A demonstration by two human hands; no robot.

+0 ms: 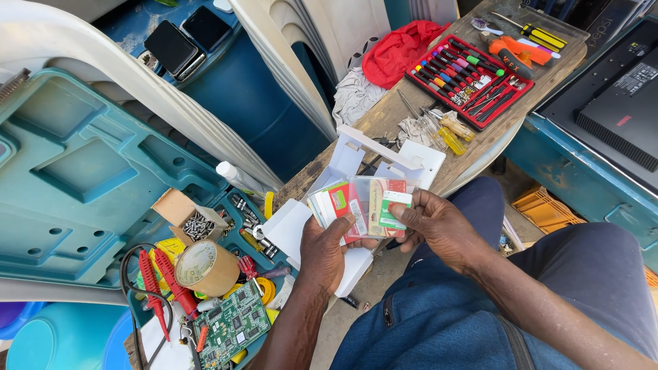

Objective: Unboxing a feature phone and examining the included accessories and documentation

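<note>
Far left: open teal tool case [82, 171], lid raised, tray crowded. Inside, counted: one roll of brown tape [205, 268], one green circuit board [232, 327], two red test probes [161, 288], one small cardboard box of screws [195, 220].

Centre: left hand [322, 250] closed on the lower edge of a fanned stack of small cards in clear sleeves [363, 205], thumb pressed across the front. Right hand [439, 226] pinching the right edge of the same stack, thumb on the top card. Stack held above the lap, in front of an opened white carton [356, 154] resting on the edge of the wooden surface [493, 137]. Card count: at least four faces visible; exact total not determinable.

Right: one red screwdriver set [469, 72], one red cloth [397, 48], one yellow-handled screwdriver [541, 34].

Risk, as judged: slick sleeves fanned loosely; a slackened thumb likely to let cards slide out and drop to the ground or into the cluttered tray.
</note>
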